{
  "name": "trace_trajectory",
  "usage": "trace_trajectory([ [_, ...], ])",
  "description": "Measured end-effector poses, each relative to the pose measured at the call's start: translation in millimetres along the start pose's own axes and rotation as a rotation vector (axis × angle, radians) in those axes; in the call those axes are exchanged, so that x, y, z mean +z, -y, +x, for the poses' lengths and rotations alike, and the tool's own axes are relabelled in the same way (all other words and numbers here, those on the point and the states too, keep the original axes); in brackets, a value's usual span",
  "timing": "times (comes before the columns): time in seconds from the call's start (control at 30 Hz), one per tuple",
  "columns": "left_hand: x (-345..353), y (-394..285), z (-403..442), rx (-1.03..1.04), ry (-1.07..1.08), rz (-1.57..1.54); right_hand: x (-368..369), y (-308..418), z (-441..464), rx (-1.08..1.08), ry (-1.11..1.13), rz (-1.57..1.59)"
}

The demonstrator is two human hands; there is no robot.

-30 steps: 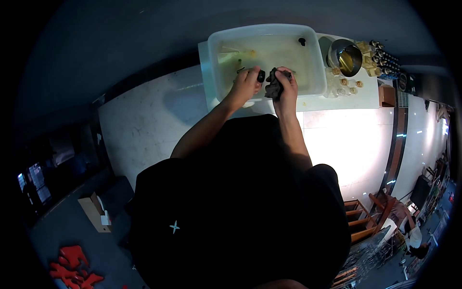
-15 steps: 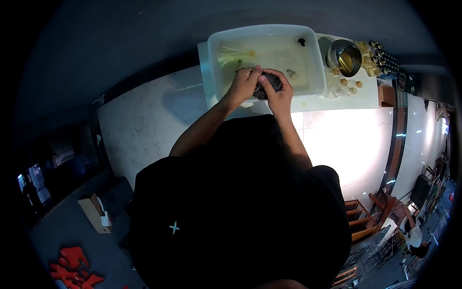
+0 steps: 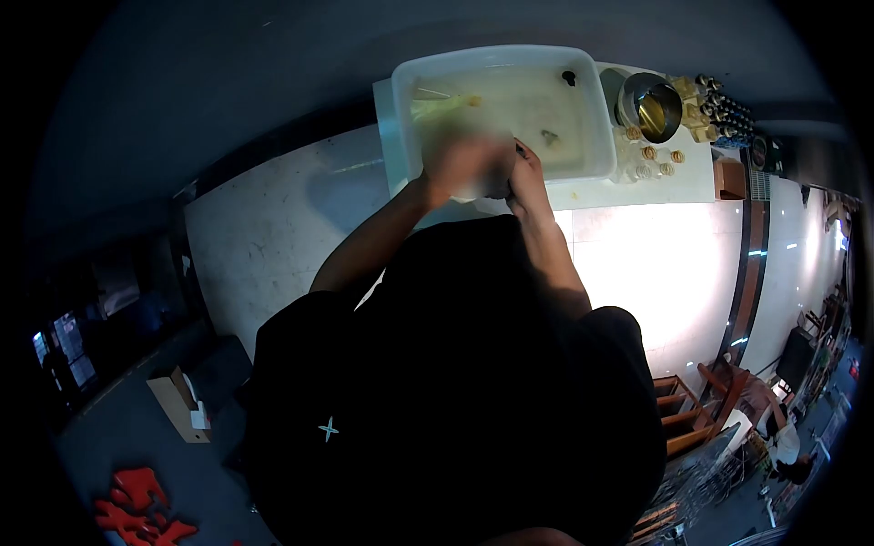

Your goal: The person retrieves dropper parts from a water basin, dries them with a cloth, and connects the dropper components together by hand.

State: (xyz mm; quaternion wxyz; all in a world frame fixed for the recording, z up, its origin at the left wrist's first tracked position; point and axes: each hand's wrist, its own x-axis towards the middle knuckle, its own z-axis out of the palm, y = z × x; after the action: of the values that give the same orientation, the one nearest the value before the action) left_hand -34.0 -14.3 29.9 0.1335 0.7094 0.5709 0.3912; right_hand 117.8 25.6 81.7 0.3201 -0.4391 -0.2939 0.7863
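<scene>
Above the near side of a translucent plastic tub (image 3: 596, 109) of cloudy water, my two hands are close together. My left hand (image 3: 460, 164) is smeared by motion, so its fingers cannot be made out. Fingers of my right hand (image 3: 528, 173) are wrapped round a dark cloth (image 3: 498, 185), which is partly hidden between the hands. Inside the tub, a small black object (image 3: 570, 78) lies at the far right, and a small greyish piece (image 3: 550, 137) lies in the water right of my hands.
Right of the tub stand a metal bowl (image 3: 651, 109), several small glass jars (image 3: 648, 155) and rows of dark-capped bottles (image 3: 728, 114). A cardboard box (image 3: 729, 179) is at the table's right end. Another person (image 3: 787, 446) is at the lower right, near wooden furniture (image 3: 683, 423).
My hands have come together round the dark cloth, which my right hand held apart from the left a second ago. My left hand is now blurred.
</scene>
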Motion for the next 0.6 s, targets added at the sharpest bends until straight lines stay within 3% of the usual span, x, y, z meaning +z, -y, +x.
trace_trajectory([
  [0.03, 2.3, 6.4, -1.2, 0.138, 0.026, 0.053, -4.0, -0.4, 2.1, 0.031, 0.02, -0.014],
  [0.23, -16.6, -3.3, 9.4, -0.039, 0.16, -0.312, -6.3, 12.4, 0.9, 0.169, 0.069, -0.131],
  [0.43, -6.2, 9.4, -1.1, -0.012, 0.186, -0.454, -28.8, -6.6, 25.8, 0.18, 0.157, -0.179],
  [0.53, -11.6, 7.1, -8.6, -0.307, 0.368, -0.857, -46.8, -15.6, 38.6, 0.276, 0.22, -0.167],
  [0.6, -8.2, 10.4, -8.5, -0.018, 0.346, -0.357, -44.8, -15.0, 37.2, 0.272, 0.187, -0.087],
])
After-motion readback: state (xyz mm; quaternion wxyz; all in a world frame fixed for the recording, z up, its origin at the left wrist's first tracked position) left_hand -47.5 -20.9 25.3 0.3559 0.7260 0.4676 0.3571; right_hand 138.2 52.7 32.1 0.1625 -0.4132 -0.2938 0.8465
